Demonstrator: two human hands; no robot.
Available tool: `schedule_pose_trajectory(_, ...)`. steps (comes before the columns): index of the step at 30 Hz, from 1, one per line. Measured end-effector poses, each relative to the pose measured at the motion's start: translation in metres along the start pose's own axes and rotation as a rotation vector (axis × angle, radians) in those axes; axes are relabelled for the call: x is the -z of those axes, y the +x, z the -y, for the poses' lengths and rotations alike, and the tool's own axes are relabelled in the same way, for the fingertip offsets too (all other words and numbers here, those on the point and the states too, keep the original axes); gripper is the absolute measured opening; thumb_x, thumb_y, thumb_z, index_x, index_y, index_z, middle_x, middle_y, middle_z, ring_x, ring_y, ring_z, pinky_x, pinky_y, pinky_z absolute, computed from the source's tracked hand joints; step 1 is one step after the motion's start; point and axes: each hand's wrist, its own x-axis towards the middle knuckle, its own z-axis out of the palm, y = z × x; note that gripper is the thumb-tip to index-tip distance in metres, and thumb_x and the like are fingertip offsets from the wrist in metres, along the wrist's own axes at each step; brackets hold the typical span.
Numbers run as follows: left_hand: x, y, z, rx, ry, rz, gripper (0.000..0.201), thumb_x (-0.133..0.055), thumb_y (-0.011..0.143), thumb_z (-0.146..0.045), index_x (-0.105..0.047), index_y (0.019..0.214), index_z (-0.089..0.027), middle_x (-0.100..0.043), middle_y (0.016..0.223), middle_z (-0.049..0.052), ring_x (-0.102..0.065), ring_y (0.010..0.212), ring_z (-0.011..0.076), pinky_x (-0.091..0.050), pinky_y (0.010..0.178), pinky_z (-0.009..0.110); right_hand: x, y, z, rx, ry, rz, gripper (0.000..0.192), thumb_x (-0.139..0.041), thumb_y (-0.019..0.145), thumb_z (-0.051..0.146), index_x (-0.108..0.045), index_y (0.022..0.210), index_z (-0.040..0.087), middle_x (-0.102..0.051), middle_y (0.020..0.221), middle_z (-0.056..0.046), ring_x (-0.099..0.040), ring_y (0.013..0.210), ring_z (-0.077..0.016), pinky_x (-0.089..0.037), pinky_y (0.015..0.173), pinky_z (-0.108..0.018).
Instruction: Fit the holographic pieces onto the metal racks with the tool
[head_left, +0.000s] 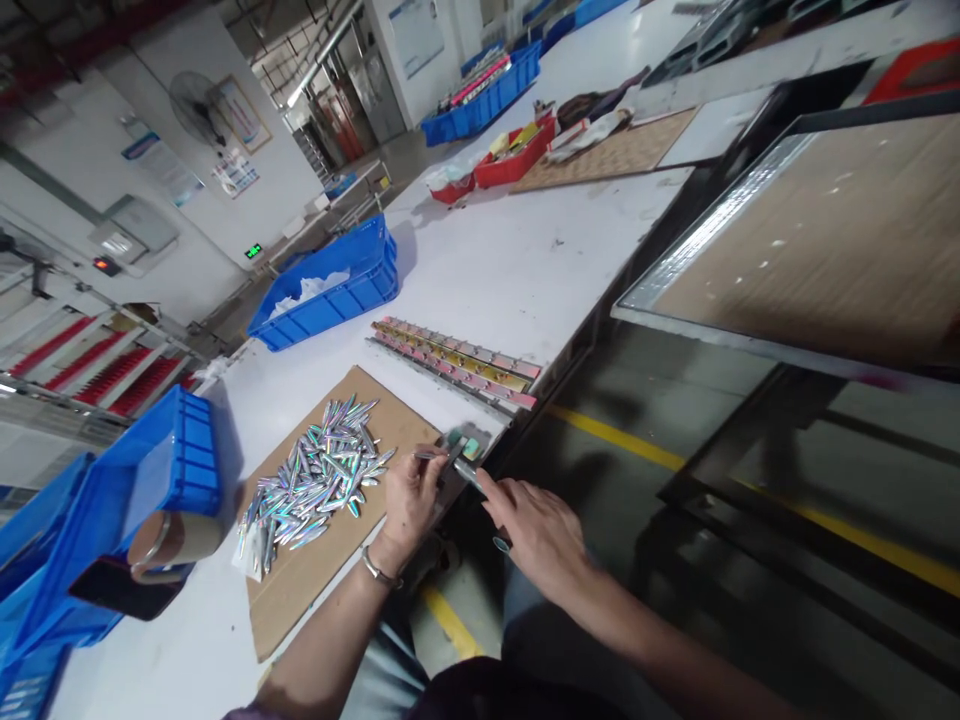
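Note:
My left hand (409, 500) is closed in a pinch at the table's front edge, with a small, slim shiny piece (429, 455) between thumb and fingers. My right hand (538, 525) is wrapped round a metal hand tool (469, 472), whose dark rounded handle end shows below the fingers; its exact kind is unclear. The tool's tip points toward the left hand. Just beyond both hands, a small pale green block (471, 447) sits at the table edge. Left of my left hand, a heap of silvery, iridescent, spindle-shaped pieces (322, 470) lies on a cardboard sheet (289, 605).
Racks holding rows of small parts (457, 362) lie beyond the hands. A blue bin (330, 290) stands farther back, with red trays (517, 155) behind. At left are another blue bin (184, 450), a mug (180, 540) and a phone (124, 590). A framed board (817, 240) is at right.

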Motion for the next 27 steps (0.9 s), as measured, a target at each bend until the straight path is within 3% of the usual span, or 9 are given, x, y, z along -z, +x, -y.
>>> schedule_pose_trajectory(3, 0.0, 0.002, -0.002, -0.045, 0.053, 0.032, 0.021, -0.056, 0.099, -0.038, -0.069, 0.093, -0.022, -0.074, 0.084, 0.005, -0.069, 0.077, 0.016, -0.054, 0.073, 0.027, 0.002, 0.001, -0.002, -0.088, 0.288, 0.019, 0.038, -0.044, 0.099, 0.015, -0.059, 0.134, 0.021, -0.069, 0.09, -0.007, -0.063, 0.079, -0.0218, -0.045, 0.074, -0.035)
schedule_pose_trajectory(7, -0.002, 0.005, -0.007, -0.144, 0.145, 0.062, 0.019, -0.056, 0.1, -0.031, -0.068, 0.09, -0.02, -0.074, 0.086, 0.005, -0.069, 0.081, 0.0164, -0.054, 0.076, 0.028, -0.009, 0.006, 0.0, -0.495, 1.113, 0.045, 0.029, -0.055, 0.096, 0.043, -0.066, 0.116, 0.025, -0.069, 0.084, -0.005, -0.061, 0.071, -0.0198, -0.048, 0.067, -0.032)
schedule_pose_trajectory(9, -0.003, 0.004, -0.008, -0.146, 0.161, 0.045, 0.018, -0.055, 0.1, -0.029, -0.067, 0.09, -0.02, -0.073, 0.087, 0.005, -0.069, 0.08, 0.0159, -0.054, 0.075, 0.027, -0.017, 0.008, 0.002, -0.667, 1.466, 0.144, 0.044, -0.053, 0.093, 0.062, -0.068, 0.102, 0.022, -0.061, 0.069, -0.002, -0.052, 0.054, -0.0163, -0.043, 0.053, -0.028)
schedule_pose_trajectory(11, -0.004, 0.003, -0.008, -0.135, 0.177, 0.035, 0.018, -0.055, 0.1, -0.029, -0.067, 0.091, -0.02, -0.073, 0.087, 0.005, -0.068, 0.08, 0.0155, -0.053, 0.075, 0.027, -0.022, 0.008, 0.003, -0.758, 1.614, 0.222, 0.058, -0.046, 0.09, 0.073, -0.068, 0.096, 0.02, -0.054, 0.06, 0.0, -0.043, 0.046, -0.0138, -0.036, 0.047, -0.026)
schedule_pose_trajectory(14, -0.004, 0.002, -0.009, -0.124, 0.195, 0.047, 0.017, -0.054, 0.101, -0.029, -0.067, 0.093, -0.02, -0.073, 0.087, 0.005, -0.068, 0.08, 0.0153, -0.053, 0.075, 0.026, -0.016, 0.004, -0.001, -0.684, 1.395, 0.159, 0.048, -0.047, 0.096, 0.063, -0.067, 0.109, 0.021, -0.061, 0.069, -0.002, -0.054, 0.057, -0.0168, -0.042, 0.056, -0.029)
schedule_pose_trajectory(18, -0.004, 0.002, -0.009, -0.121, 0.189, 0.047, 0.018, -0.054, 0.101, -0.03, -0.067, 0.094, -0.021, -0.073, 0.087, 0.005, -0.068, 0.079, 0.0154, -0.053, 0.073, 0.026, 0.009, -0.002, -0.007, -0.142, 0.373, -0.007, 0.03, -0.051, 0.101, 0.027, -0.063, 0.129, 0.024, -0.067, 0.084, -0.006, -0.06, 0.077, -0.0218, -0.04, 0.073, -0.035)
schedule_pose_trajectory(21, -0.004, 0.002, -0.009, -0.126, 0.191, 0.037, 0.019, -0.053, 0.101, -0.031, -0.067, 0.092, -0.021, -0.074, 0.087, 0.005, -0.068, 0.079, 0.0158, -0.052, 0.072, 0.027, 0.023, -0.002, -0.004, 0.062, -0.113, -0.043, 0.039, -0.056, 0.094, 0.009, -0.061, 0.131, 0.019, -0.063, 0.079, -0.005, -0.056, 0.073, -0.0218, -0.036, 0.071, -0.037)
schedule_pose_trajectory(24, -0.004, 0.002, -0.01, -0.11, 0.179, 0.044, 0.02, -0.053, 0.101, -0.031, -0.067, 0.091, -0.021, -0.074, 0.087, 0.005, -0.068, 0.079, 0.016, -0.052, 0.072, 0.027, 0.025, -0.001, 0.0, 0.091, -0.234, -0.044, 0.043, -0.056, 0.09, 0.003, -0.06, 0.131, 0.017, -0.061, 0.078, -0.005, -0.056, 0.072, -0.0222, -0.036, 0.069, -0.038)
schedule_pose_trajectory(27, -0.004, 0.002, -0.011, -0.067, 0.16, 0.067, 0.021, -0.053, 0.101, -0.033, -0.067, 0.091, -0.021, -0.073, 0.084, 0.005, -0.068, 0.077, 0.0162, -0.052, 0.071, 0.027, 0.02, 0.003, -0.002, 0.013, -0.039, 0.006, 0.042, -0.05, 0.092, 0.006, -0.06, 0.131, 0.019, -0.064, 0.082, -0.008, -0.058, 0.076, -0.0233, -0.038, 0.069, -0.037)
